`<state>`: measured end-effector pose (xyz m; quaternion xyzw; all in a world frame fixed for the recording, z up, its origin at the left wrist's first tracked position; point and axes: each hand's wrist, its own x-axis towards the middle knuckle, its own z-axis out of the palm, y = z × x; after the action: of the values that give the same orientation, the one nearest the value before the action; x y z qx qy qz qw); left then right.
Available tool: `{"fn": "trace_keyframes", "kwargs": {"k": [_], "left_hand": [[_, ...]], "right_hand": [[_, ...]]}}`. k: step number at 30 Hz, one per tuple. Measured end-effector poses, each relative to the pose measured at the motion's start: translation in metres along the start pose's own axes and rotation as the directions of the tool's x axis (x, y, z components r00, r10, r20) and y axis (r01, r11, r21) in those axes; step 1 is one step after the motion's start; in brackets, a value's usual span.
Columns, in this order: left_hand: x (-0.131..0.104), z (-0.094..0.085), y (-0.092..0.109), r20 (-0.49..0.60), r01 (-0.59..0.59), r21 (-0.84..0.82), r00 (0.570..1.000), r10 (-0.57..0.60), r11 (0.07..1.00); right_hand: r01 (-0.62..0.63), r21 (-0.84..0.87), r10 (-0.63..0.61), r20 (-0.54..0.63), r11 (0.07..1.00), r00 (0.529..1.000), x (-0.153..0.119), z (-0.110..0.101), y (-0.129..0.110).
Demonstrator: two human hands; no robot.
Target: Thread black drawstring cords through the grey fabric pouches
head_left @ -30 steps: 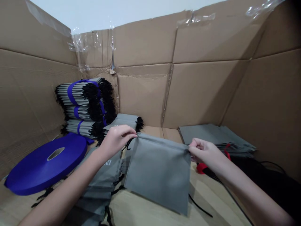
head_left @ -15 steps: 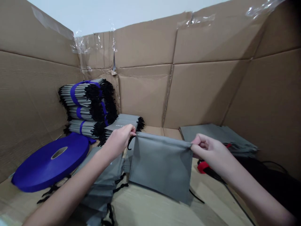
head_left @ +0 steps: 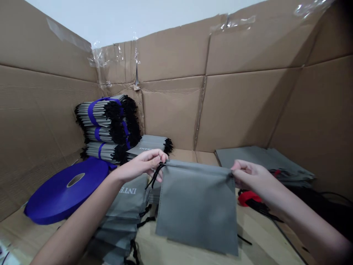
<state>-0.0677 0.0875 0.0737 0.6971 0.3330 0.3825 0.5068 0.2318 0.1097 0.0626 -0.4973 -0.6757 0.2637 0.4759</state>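
Observation:
A grey drawstring bag (head_left: 197, 206) hangs upright in front of me, its top hem stretched between my hands. My left hand (head_left: 151, 163) pinches the upper left corner, where black cord ends (head_left: 154, 176) dangle beside the fingers. At the upper right corner, my right hand (head_left: 246, 172) grips the hem between thumb and fingers. Another bit of black cord (head_left: 244, 239) shows past the lower right edge of the bag. Below my left forearm lie overlapping grey bags (head_left: 118, 224) with knotted black cords and white lettering.
A large purple ribbon roll (head_left: 55, 195) lies at left. Behind it are bundled bags (head_left: 96, 129) tied with purple ribbon, beside a loose bag stack (head_left: 151, 141). Flat grey fabric pieces (head_left: 264, 160) and a red-and-black object (head_left: 249, 198) lie right. Cardboard walls (head_left: 171, 106) enclose the table.
The bag now hangs lower and more squarely toward me, showing more of its face. My left hand's fingers have spread somewhat at the corner, and more cord shows there.

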Motion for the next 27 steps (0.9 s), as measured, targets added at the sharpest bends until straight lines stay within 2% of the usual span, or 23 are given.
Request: {"fn": "trace_keyframes", "kwargs": {"k": [2,5,7,10,14,18,23,27], "left_hand": [[0.002,-0.001,-0.003,-0.028,-0.064,-0.123,0.998,0.061,0.990],[0.007,0.003,-0.009,-0.175,-0.175,-0.185,0.974,0.143,0.967],[0.010,0.009,-0.012,-0.300,-0.228,-0.138,0.937,0.178,0.964],[0.011,0.017,-0.010,-0.453,-0.286,0.008,0.853,0.258,0.958],[0.007,0.022,-0.005,-0.538,-0.282,0.247,0.756,0.373,0.927],[0.005,0.025,-0.005,-0.589,-0.272,0.267,0.714,0.380,0.924],[0.009,0.025,-0.009,-0.681,-0.298,0.238,0.627,0.378,0.924],[0.014,0.020,-0.014,-0.705,-0.183,0.312,0.613,0.356,0.932]], "right_hand": [[-0.059,0.052,0.055,0.075,0.997,0.996,0.000,0.000,0.002],[-0.159,0.178,0.133,0.151,0.971,0.980,-0.001,0.001,0.005],[-0.206,0.251,0.164,0.179,0.946,0.970,-0.001,0.002,0.007],[-0.211,0.288,0.169,0.165,0.934,0.972,-0.001,0.004,0.008],[-0.197,0.331,0.149,0.163,0.923,0.975,0.000,0.006,0.010],[-0.161,0.346,0.120,0.138,0.924,0.983,0.001,0.008,0.012],[-0.007,0.241,0.009,-0.008,0.971,1.000,-0.007,0.015,0.004],[0.157,-0.071,-0.167,-0.169,0.985,0.971,-0.020,0.022,-0.007]]}}
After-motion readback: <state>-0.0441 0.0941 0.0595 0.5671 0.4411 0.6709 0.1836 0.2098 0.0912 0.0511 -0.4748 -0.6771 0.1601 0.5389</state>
